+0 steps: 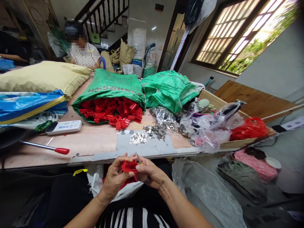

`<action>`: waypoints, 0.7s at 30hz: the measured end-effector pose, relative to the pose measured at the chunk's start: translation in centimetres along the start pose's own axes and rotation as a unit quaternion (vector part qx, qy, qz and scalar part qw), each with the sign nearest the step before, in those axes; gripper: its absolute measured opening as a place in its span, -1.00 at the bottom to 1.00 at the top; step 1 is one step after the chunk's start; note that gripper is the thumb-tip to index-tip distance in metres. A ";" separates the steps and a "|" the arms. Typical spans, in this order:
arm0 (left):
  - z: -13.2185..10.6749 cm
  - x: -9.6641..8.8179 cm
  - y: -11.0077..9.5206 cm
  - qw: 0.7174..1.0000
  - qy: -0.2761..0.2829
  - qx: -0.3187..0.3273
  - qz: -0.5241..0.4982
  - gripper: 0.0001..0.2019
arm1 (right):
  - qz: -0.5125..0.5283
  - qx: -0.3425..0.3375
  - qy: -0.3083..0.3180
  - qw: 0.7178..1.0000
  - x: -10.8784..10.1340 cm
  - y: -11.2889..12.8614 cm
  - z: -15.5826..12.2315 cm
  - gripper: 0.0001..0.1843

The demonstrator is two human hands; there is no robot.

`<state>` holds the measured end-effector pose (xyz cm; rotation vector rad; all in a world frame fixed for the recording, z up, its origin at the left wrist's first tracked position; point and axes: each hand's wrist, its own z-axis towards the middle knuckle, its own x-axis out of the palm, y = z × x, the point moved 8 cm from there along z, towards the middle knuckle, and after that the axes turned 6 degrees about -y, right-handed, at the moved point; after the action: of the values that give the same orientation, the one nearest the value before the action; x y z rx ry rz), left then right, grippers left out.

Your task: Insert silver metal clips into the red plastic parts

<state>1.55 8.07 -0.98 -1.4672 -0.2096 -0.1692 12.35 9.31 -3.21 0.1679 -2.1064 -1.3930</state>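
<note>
My left hand (115,177) is closed on a small red plastic part (128,166), held over my lap just in front of the table edge. Fingers of my right hand (152,172) meet the part's right side. That hand also grips a slim pointed metal tool (137,155) that looks like tweezers; fingers cover most of it. Below both hands, more red parts (130,180) lie in a white bag (128,192) on my lap. Small flat silvery metal pieces (138,138) are spread on a grey sheet (123,147) on the table beyond.
A green sack (109,84) spills red plastic parts (114,110) onto the table. On the left are a white device (65,127) and a red-tipped lever (62,150). A wooden tray (247,142) holding plastic bags stands right. Across the table sits a person (85,57).
</note>
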 end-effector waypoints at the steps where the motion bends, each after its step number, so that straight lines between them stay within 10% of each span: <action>1: 0.1 0.0 0.3 0.999 -0.001 -0.013 -0.030 -0.71 | 0.014 0.011 0.008 1.000 0.1 -0.3 0.1 -0.39; 7: 0.8 -1.6 2.3 0.991 -0.052 -0.080 -0.095 -0.66 | -0.200 -0.041 -0.061 0.977 -3.5 1.8 2.0 -0.62; 10: 1.0 -3.0 2.3 0.992 -0.092 -0.073 -0.055 -0.65 | -0.444 -0.155 -0.246 0.847 -7.6 6.6 2.1 -0.85; 14: 1.1 -3.8 1.9 0.993 -0.105 -0.053 -0.016 -0.66 | -0.622 -0.107 -0.322 0.706 -10.2 8.6 2.7 -0.90; 21: 1.5 -4.1 1.8 0.993 -0.111 -0.034 0.015 -0.67 | -0.683 -0.090 -0.321 0.650 -10.3 8.6 4.4 -0.91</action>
<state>-2.07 9.72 -3.56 -1.5560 -0.3643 0.0129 20.09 20.88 -1.14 1.7008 -2.2870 -2.7946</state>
